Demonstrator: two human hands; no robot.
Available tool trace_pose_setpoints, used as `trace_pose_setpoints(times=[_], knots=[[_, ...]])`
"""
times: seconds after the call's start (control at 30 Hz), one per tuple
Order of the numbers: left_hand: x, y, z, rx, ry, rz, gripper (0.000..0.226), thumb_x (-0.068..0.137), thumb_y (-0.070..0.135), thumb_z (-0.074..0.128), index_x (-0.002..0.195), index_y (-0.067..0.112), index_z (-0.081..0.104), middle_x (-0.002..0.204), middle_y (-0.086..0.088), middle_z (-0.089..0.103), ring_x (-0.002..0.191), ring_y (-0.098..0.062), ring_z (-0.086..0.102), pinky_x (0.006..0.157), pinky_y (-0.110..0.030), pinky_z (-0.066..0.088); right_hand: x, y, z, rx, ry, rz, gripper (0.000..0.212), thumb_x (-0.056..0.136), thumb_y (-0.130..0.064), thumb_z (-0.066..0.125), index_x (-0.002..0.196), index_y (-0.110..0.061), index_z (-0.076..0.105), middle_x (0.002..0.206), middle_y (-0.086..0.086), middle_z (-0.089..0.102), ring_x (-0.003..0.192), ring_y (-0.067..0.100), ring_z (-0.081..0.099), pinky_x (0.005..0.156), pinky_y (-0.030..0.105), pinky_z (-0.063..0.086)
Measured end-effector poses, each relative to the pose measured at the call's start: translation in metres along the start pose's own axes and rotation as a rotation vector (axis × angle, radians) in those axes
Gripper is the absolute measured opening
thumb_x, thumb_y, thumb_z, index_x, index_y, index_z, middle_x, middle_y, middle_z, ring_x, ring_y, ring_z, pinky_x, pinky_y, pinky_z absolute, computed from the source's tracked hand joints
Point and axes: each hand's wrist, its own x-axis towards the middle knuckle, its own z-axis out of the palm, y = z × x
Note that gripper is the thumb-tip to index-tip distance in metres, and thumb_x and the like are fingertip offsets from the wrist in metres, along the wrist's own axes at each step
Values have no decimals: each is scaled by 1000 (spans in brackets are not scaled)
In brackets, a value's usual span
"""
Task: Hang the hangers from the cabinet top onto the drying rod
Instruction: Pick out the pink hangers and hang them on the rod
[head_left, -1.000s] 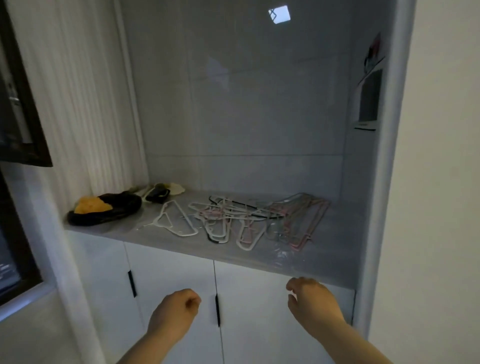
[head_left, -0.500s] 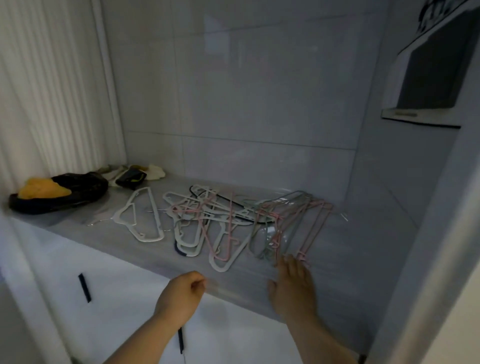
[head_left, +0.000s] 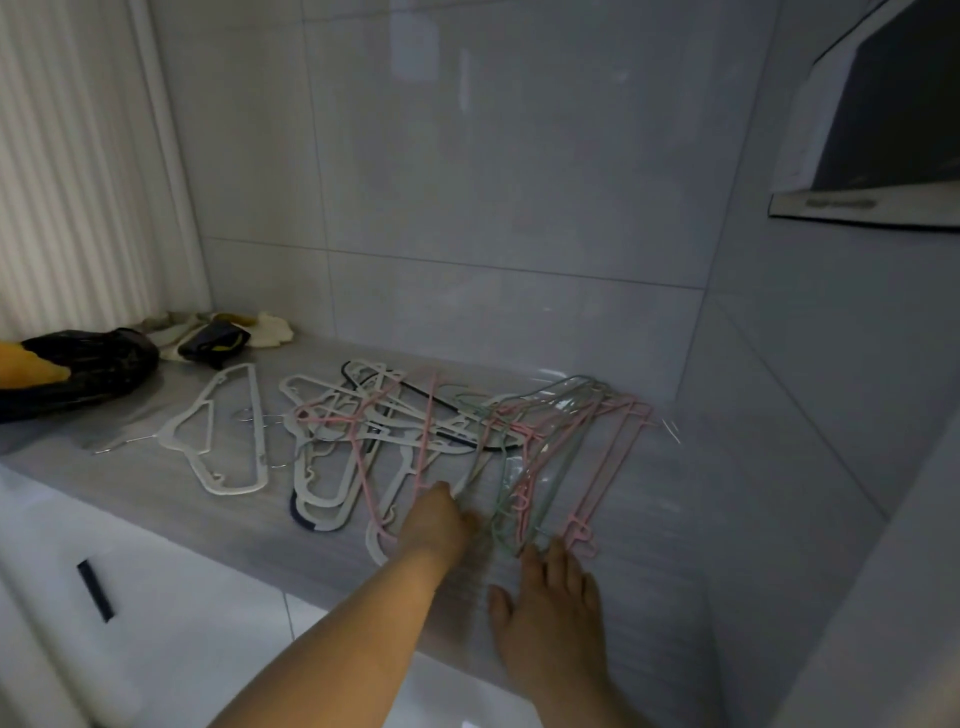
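While right hand (head_left: 550, 597) lies flat, left hand (head_left: 434, 525) meets hangers (head_left: 429, 415).

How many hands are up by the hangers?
2. The left hand is at the near edge of the hanger pile, its fingers blurred. The right hand lies flat on the cabinet top, fingertips by the pink hangers.

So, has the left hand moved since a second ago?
Yes. The left hand went forward: from below the front edge of the cabinet top to over it, at the near ends of the hangers.
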Motion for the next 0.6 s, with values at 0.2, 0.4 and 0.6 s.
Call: trace_pose_setpoints(times=[0.2, 0.4, 0.6], knots=[[14, -1, -5, 56, -36, -88, 32, 91, 11, 45, 113, -11, 55, 123, -26, 57, 115, -34, 54, 92, -33, 45, 4, 2, 10, 0, 6, -3, 58, 56, -50, 43, 78, -10, 78, 87, 14, 75, 73, 29, 72, 67, 41, 57], [10, 1, -16, -520, -44, -271, 38, 98, 18, 37, 125, -6, 47, 130, -22, 53, 106, -29, 60, 70, -23, 48, 1, 2, -1, -26, -31, 16, 64, 56, -51, 45, 92, -9, 76, 102, 18, 71, 88, 32, 70, 74, 45, 57], [10, -4, -23, -1072, -28, -213, 33, 94, -7, 31, 127, -10, 33, 75, -17, 56, 31, -15, 59, 33, -22, 50, -2, -2, -15, -36, 47, 45, 65, 76, -48, 39, 123, -9, 60, 135, 21, 51, 119, 35, 54, 100, 45, 43]])
